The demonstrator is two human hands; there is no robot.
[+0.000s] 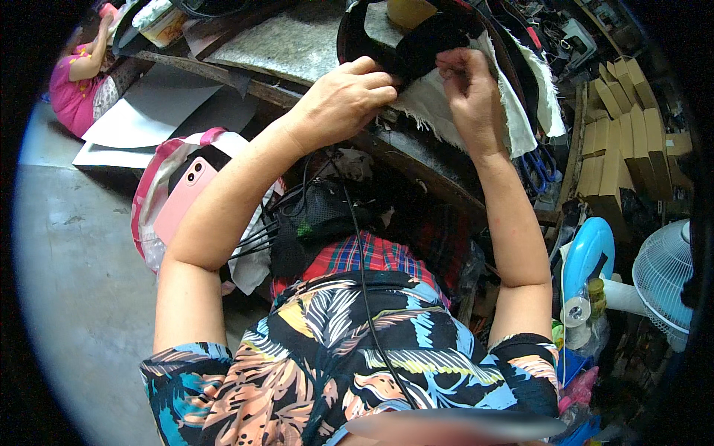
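Observation:
A piece of black material [425, 50], perhaps cloth or thin leather, lies between my hands at the far edge of the workbench. My left hand [348, 97] is closed at its near left edge, knuckles up. At its right side my right hand [470, 89] is raised with thumb and fingers pinched together. What those right fingertips hold is too small to make out. White cloth with frayed edges [431, 111] hangs below and behind my right hand. More frayed white cloth [548, 93] hangs farther right, beside dark strips.
The bench's grey slab [268, 48] carries a white tub [160, 28] and a yellow container [409, 11]. Below left, a pink phone [186, 197] rests on a bag. Blue-handled scissors [541, 175], cardboard boxes [617, 141] and a fan [662, 275] stand right. Another person [71, 93] sits far left.

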